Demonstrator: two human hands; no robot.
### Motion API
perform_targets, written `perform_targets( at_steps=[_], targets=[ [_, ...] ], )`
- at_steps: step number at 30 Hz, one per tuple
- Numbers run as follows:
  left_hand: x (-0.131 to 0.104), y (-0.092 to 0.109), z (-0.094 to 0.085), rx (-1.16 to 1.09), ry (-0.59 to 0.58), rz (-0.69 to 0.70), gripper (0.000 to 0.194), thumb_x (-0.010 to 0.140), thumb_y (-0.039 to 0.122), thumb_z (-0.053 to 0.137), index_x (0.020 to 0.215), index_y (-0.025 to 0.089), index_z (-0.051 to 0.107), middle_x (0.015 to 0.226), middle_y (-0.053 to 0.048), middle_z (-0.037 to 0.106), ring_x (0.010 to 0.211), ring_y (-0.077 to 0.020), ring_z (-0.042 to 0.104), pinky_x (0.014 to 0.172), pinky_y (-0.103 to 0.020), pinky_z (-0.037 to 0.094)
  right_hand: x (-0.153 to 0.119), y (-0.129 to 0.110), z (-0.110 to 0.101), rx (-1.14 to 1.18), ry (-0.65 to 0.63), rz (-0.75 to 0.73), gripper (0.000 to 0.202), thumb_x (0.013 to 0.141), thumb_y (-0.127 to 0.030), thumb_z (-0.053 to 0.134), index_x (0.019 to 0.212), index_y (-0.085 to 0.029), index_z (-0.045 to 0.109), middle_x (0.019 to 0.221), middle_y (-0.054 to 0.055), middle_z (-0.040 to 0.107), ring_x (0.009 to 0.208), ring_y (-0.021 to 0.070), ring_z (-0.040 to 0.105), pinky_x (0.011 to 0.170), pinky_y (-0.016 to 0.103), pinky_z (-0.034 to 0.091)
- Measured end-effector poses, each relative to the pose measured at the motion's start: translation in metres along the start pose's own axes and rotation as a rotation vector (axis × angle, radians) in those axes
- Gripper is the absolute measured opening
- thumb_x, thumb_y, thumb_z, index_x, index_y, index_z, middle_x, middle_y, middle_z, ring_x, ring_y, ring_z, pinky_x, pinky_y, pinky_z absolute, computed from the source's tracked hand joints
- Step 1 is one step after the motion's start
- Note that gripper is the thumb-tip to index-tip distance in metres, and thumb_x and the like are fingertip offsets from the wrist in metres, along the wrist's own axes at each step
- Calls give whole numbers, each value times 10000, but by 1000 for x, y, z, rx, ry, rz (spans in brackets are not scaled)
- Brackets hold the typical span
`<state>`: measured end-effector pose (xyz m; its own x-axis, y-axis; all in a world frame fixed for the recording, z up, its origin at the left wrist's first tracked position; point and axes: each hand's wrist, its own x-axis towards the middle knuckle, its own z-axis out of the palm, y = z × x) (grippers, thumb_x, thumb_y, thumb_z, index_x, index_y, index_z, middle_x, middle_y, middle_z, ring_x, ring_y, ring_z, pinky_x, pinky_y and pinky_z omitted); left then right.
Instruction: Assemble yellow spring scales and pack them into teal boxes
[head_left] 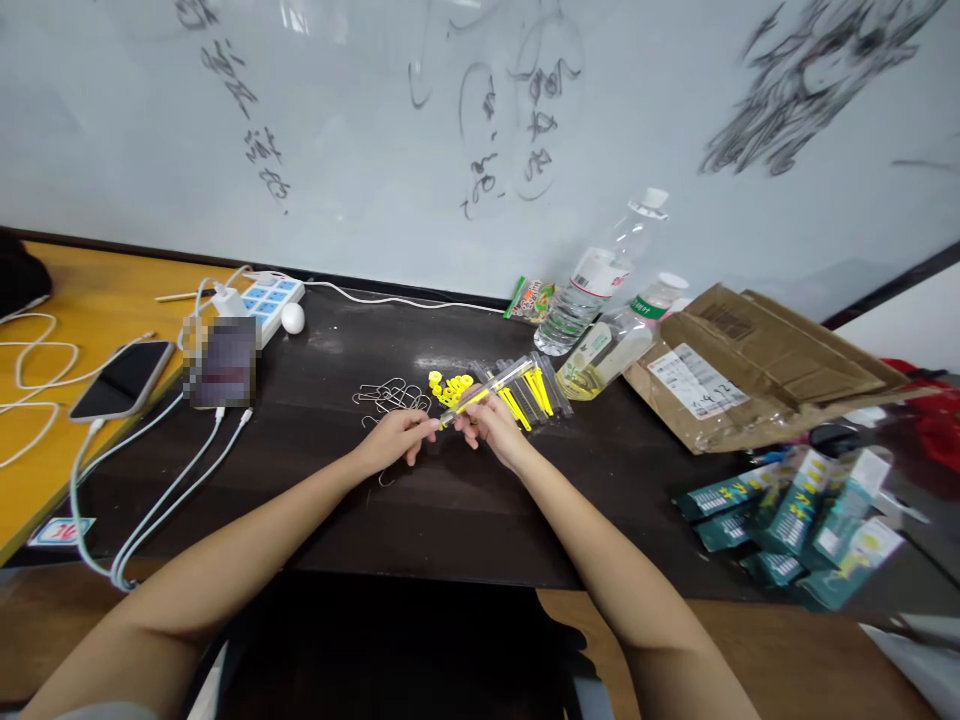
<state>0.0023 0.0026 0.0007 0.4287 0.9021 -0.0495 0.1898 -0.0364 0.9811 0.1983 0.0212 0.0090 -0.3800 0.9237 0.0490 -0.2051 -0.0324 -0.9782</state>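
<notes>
Between my two hands is a slim clear plastic tube point(517, 370) with a yellow strip inside, slanting up to the right. My left hand point(397, 440) pinches its lower left end, thumb and fingers together. Further up, the fingers of my right hand point(493, 425) are closed around it. Just beyond them lies a small heap of yellow caps point(450, 386). Bent metal wire hooks point(394, 394) are piled beside my left hand. Several clear tubes and yellow strips point(534, 388) lie on the dark table behind my right hand.
Two bottles point(581, 290) and a snack packet point(531, 300) stand near the whiteboard. A cardboard package point(720, 370) and several green boxes point(799, 505) occupy the right side. To the left are a power strip point(274, 300), a phone point(124, 380) and white cables.
</notes>
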Motion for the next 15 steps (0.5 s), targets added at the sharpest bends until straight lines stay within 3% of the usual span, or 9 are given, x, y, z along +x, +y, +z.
perform_targets(
  at_steps=[2,7,10,15],
  targets=[
    [0,0,0,-29,30,-8,328,860,470,539,738,168,503,375,87,393,307,-44,339,362,-151,244,0,0,1,-23,-13,-34,272,745,-380,629,873,-212,457,607,-59,623,382,60,441,349,174,370],
    [-1,4,5,-262,44,-54,386,869,581,465,998,218,443,422,127,331,297,-47,249,331,-139,177,-2,4,6,-186,-76,-66,299,771,-428,645,870,-198,482,599,-61,584,382,55,468,361,176,390],
    [-1,5,8,-287,49,-70,427,889,610,389,1055,219,434,466,105,379,311,-50,277,329,-140,195,-6,8,12,-251,-135,-58,297,780,-407,658,907,-196,491,564,-79,515,426,69,496,388,180,438],
    [3,2,9,-333,165,-116,473,893,609,380,1130,202,428,691,23,539,365,-53,388,331,-168,248,-14,7,24,-215,-253,-56,278,815,-379,641,938,-214,455,709,-39,563,537,83,568,424,183,487]
  ],
)
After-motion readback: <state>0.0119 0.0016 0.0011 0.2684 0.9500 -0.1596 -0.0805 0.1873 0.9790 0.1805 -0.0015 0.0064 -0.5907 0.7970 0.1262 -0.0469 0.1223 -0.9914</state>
